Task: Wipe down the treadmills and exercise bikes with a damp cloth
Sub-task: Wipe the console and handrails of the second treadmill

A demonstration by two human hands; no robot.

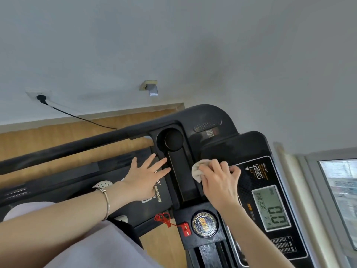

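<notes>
The black treadmill console (pixel 214 144) fills the middle of the tilted head view, with a grey display (pixel 270 207) at its right. My right hand (pixel 220 180) grips a bunched white cloth (pixel 198 170) and presses it against the console's glossy panel beside the long tray slot (pixel 181 176). My left hand (pixel 146 175) is held flat with its fingers spread, their tips at the left rim of that tray; a bangle circles its wrist.
A round cup holder (pixel 172 139) sits above the tray. A red safety key and cord (pixel 173 223) lie by a round silver badge (pixel 204 224). The handrail (pixel 77 144) runs left. A power cable (pixel 81 118) reaches a wall socket. A window (pixel 340 200) is at the right.
</notes>
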